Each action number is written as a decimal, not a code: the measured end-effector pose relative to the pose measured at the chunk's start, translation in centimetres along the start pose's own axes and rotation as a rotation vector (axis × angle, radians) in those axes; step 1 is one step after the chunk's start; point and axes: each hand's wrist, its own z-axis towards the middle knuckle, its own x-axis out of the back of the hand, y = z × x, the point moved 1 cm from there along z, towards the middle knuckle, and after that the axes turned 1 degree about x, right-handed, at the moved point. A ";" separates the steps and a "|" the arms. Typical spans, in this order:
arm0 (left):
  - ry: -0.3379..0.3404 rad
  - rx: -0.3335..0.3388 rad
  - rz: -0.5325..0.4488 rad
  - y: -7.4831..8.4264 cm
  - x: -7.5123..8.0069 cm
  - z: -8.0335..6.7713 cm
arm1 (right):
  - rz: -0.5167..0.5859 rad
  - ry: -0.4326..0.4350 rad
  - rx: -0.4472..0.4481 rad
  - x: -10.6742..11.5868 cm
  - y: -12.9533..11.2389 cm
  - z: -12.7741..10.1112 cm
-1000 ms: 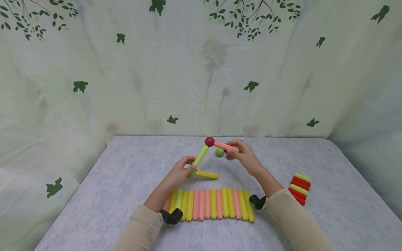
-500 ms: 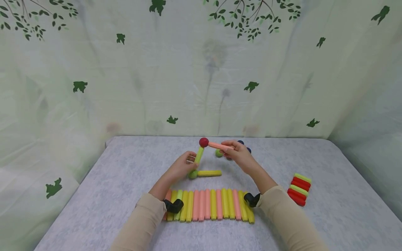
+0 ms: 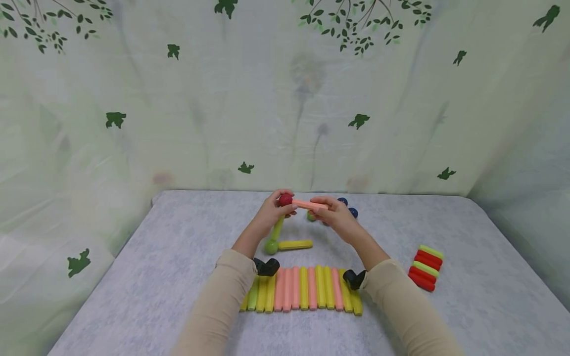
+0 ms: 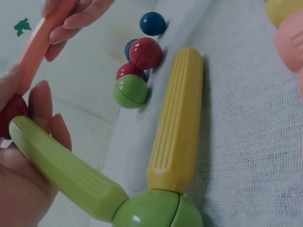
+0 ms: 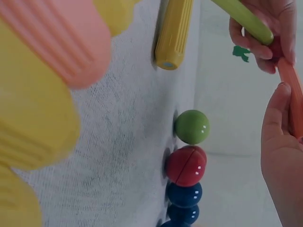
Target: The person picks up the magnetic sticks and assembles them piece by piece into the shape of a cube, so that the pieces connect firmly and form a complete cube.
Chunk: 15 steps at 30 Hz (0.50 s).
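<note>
Both hands meet above the middle of the grey cloth-covered table (image 3: pixel 178 247), toward its far edge. Left hand (image 3: pixel 270 212) curls its fingers round the red ball (image 3: pixel 285 200) and the top of the green stick (image 3: pixel 277 229), which slants down to a green ball (image 3: pixel 271 246) resting on the table. Right hand (image 3: pixel 335 217) pinches the pink stick (image 3: pixel 309 204), held nearly level, its far end touching the red ball. A yellow stick (image 3: pixel 295 244) lies flat, one end against the green ball. Just behind the right hand sit loose balls (image 5: pixel 187 168), green, red and blue, in a cluster. Toward the near edge lies a row of sticks (image 3: pixel 305 288) side by side; near the right edge stands a small stack of red and green sticks (image 3: pixel 426 267).
</note>
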 end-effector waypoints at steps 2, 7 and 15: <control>0.025 0.005 -0.014 0.1 0.0 0.0 | -0.016 0.006 -0.001 0.2 0.1 0.2; 0.101 0.003 -0.061 0.2 0.3 -0.1 | -0.200 0.039 -0.002 0.9 0.5 0.7; 0.162 0.009 -0.120 -0.1 0.8 0.1 | -0.739 -0.067 -0.092 0.3 1.3 2.5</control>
